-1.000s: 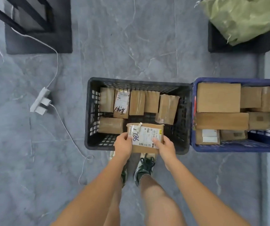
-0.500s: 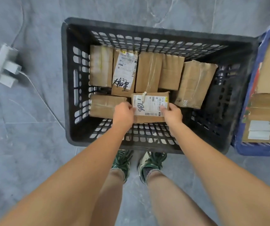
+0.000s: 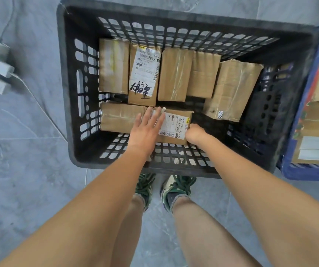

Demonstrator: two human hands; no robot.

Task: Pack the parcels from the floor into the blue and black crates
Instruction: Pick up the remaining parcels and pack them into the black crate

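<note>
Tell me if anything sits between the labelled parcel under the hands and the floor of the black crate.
Nothing visible does. The labelled parcel appears to lie on the floor of the black crate, beside a plain parcel. The left hand lies flat on top; the right hand is curled at its right edge. Its underside is hidden.

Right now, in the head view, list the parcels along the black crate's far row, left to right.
Plain taped parcel → parcel with the handwritten label → tall taped parcel → shorter parcel → tilted parcel nearest the blue crate.
</note>
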